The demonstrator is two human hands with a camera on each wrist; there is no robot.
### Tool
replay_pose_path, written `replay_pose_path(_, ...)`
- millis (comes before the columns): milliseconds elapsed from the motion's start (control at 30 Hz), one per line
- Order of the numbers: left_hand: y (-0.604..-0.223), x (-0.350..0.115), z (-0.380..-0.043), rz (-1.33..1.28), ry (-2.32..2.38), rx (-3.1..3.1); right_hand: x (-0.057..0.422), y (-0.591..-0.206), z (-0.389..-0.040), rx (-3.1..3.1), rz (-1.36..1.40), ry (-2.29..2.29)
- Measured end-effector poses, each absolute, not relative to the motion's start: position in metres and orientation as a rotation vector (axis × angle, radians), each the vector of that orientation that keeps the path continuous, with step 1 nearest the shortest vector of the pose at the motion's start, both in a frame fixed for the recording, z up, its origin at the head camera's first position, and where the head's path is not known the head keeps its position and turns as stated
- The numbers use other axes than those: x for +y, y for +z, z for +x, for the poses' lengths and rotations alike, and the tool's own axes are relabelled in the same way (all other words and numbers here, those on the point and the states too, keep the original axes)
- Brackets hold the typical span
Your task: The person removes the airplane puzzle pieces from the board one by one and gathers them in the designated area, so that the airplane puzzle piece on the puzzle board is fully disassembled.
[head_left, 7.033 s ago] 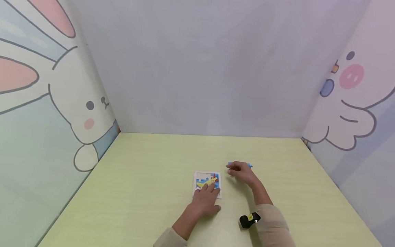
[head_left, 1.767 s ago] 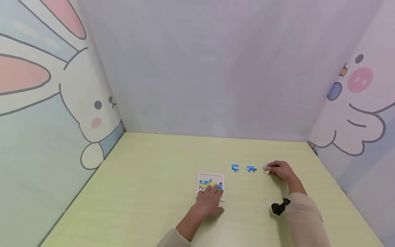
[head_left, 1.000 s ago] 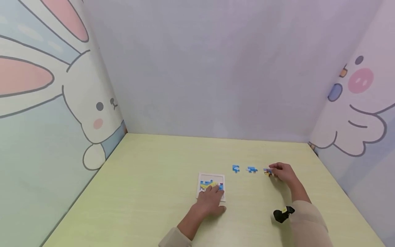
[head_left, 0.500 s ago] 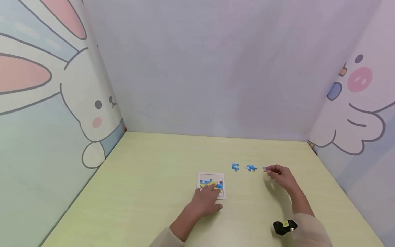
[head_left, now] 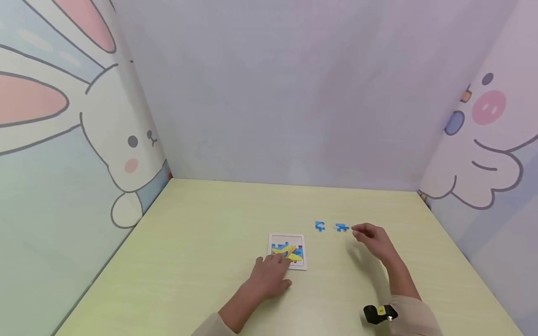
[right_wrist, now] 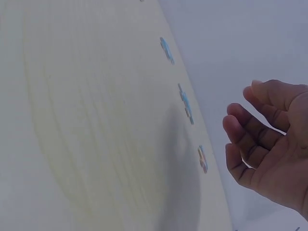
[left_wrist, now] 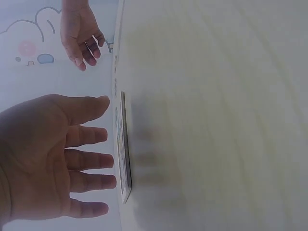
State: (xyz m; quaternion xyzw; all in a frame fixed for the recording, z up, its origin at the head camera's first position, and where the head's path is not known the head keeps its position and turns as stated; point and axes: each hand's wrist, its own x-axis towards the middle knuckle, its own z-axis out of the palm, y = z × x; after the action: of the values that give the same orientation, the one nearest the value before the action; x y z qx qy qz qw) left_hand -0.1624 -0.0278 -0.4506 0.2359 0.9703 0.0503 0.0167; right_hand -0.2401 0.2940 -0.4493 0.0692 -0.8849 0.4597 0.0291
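In the head view, a white puzzle frame [head_left: 293, 240] holds joined pieces that show a yellow airplane [head_left: 296, 255]; its upper part is bare. My left hand [head_left: 268, 276], fingers fairly straight, has its fingertips over the frame's lower edge. My right hand [head_left: 376, 241] hovers, fingers loosely bent, with nothing between them in the right wrist view. Just left of its fingertips lies a blue puzzle piece [head_left: 341, 227]. Another blue piece [head_left: 320, 226] lies further left. A third, multicoloured piece [right_wrist: 202, 159] lies on the table in the right wrist view; the right hand hides it from the head view.
The pale yellow table [head_left: 201, 247] meets a plain back wall [head_left: 269, 93]. Side walls carry a cartoon rabbit [head_left: 122, 163] and a cartoon pig [head_left: 483, 140]. A small black device [head_left: 380, 313] sits at the right sleeve.
The right hand reached out to the row of pieces, handled the multicoloured one at the right end, then moved left off it. The left hand has drawn back toward the frame's lower edge.
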Motion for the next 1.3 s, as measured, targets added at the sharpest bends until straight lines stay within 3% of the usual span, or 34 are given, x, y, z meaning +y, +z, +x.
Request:
replay_pose_path(567, -0.452, -0.054, -0.161, 0.78, 0.195, 2.943, 0.238, -0.451, -0.244, -2.68, 0.442, 1.438)
replay_pose_path(1300, -0.457, -0.053, -0.158, 0.669, 0.265, 2.85, 0.171, -0.461, -0.247, -2.675, 0.541, 1.607)
